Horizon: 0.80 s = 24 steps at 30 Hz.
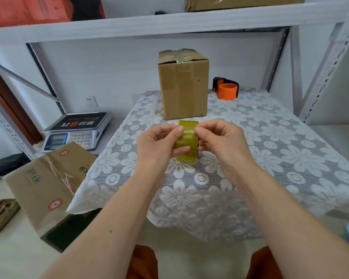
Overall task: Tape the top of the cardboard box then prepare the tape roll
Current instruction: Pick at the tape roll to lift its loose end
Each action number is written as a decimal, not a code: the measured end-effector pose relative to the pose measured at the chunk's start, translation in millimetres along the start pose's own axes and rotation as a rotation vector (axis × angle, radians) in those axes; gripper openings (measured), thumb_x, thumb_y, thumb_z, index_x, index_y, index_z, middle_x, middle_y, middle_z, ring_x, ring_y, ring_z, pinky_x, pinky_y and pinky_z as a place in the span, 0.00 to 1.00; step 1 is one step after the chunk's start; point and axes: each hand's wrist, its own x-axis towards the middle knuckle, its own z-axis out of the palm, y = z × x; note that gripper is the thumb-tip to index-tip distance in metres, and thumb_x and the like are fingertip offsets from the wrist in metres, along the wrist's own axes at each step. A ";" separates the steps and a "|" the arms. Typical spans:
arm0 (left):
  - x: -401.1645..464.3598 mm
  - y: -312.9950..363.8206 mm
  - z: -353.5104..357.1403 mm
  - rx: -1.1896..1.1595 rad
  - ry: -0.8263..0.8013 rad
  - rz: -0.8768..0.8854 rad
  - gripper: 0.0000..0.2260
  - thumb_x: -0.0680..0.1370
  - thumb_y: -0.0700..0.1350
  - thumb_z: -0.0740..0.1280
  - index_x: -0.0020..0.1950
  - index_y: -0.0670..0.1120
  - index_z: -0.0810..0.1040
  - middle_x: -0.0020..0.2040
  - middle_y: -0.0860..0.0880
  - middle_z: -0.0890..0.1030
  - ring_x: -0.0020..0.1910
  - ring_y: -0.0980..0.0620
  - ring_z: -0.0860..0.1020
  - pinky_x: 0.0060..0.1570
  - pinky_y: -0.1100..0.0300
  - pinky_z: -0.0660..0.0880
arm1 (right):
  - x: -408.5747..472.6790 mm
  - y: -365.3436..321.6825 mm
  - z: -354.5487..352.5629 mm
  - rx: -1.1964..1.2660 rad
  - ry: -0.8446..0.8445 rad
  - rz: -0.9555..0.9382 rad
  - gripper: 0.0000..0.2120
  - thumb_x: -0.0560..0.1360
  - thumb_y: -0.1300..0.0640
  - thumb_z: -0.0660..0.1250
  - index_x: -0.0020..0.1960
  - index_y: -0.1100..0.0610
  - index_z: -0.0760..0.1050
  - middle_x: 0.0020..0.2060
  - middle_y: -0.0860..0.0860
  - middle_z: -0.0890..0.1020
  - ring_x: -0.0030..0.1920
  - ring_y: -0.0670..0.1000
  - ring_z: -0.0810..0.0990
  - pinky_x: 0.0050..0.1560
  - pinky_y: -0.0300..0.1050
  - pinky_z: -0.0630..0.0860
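Note:
A yellowish tape roll (187, 141) stands on edge between my two hands, just above the lace cloth. My left hand (159, 146) grips its left side, thumb and forefinger pinching near the top. My right hand (220, 141) holds the right side, its fingertips at the roll's upper edge. Behind the roll stands the brown cardboard box (183, 85), upright, with shiny tape across its closed top flaps and down its front. An orange and dark blue tape dispenser (226, 90) lies to the right of the box.
A white lace cloth (250, 158) covers the table. A weighing scale (79, 131) sits to the left, a printed carton (46, 184) lies in front of it. Metal shelf posts (326, 63) rise at the right, a shelf runs overhead.

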 end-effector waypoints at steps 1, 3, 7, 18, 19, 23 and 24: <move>0.0 0.2 -1.0 -0.002 -0.003 -0.001 0.02 0.72 0.38 0.73 0.41 0.42 0.81 0.38 0.45 0.84 0.36 0.47 0.84 0.34 0.60 0.82 | 0.3 -0.1 -1.0 0.031 -0.034 0.036 0.06 0.71 0.64 0.71 0.37 0.57 0.80 0.31 0.51 0.79 0.33 0.47 0.77 0.36 0.41 0.78; 0.0 0.7 -3.5 0.000 -0.015 -0.004 0.02 0.72 0.39 0.73 0.40 0.42 0.81 0.39 0.44 0.84 0.37 0.46 0.84 0.34 0.60 0.82 | 1.1 -0.4 -3.0 0.088 -0.082 0.096 0.06 0.71 0.64 0.71 0.37 0.57 0.80 0.32 0.53 0.79 0.34 0.48 0.77 0.38 0.42 0.78; -0.8 0.9 -8.0 0.017 -0.049 -0.019 0.04 0.73 0.40 0.72 0.40 0.41 0.81 0.44 0.39 0.84 0.40 0.43 0.84 0.35 0.59 0.82 | 0.2 -1.8 -3.5 0.147 -0.120 0.180 0.04 0.72 0.63 0.70 0.39 0.60 0.78 0.34 0.54 0.77 0.35 0.48 0.76 0.37 0.39 0.78; -5.7 -5.0 -3.1 0.135 0.024 0.015 0.09 0.75 0.41 0.71 0.37 0.40 0.76 0.40 0.37 0.82 0.34 0.44 0.84 0.42 0.52 0.83 | -6.2 2.9 7.7 0.092 -0.016 0.165 0.10 0.70 0.61 0.73 0.31 0.56 0.76 0.32 0.52 0.79 0.36 0.49 0.77 0.39 0.42 0.75; -6.5 -5.1 -2.2 0.142 0.022 0.023 0.09 0.75 0.41 0.71 0.37 0.40 0.76 0.38 0.40 0.81 0.34 0.44 0.84 0.42 0.52 0.83 | -6.1 2.8 7.8 0.089 -0.009 0.163 0.10 0.69 0.62 0.73 0.31 0.56 0.76 0.33 0.53 0.79 0.37 0.50 0.77 0.40 0.43 0.75; -8.2 -6.1 -0.7 0.181 0.025 0.047 0.07 0.74 0.40 0.71 0.38 0.40 0.77 0.39 0.40 0.82 0.34 0.44 0.85 0.44 0.51 0.83 | -7.3 2.5 8.7 0.035 0.024 0.138 0.09 0.68 0.62 0.73 0.32 0.57 0.75 0.33 0.53 0.78 0.37 0.51 0.77 0.41 0.44 0.76; -8.1 -6.4 -0.3 0.190 0.029 0.051 0.06 0.74 0.39 0.71 0.39 0.39 0.77 0.41 0.40 0.83 0.34 0.44 0.85 0.44 0.49 0.82 | -7.6 2.5 9.4 0.008 0.039 0.131 0.09 0.68 0.61 0.73 0.33 0.57 0.76 0.33 0.52 0.78 0.36 0.50 0.77 0.41 0.44 0.76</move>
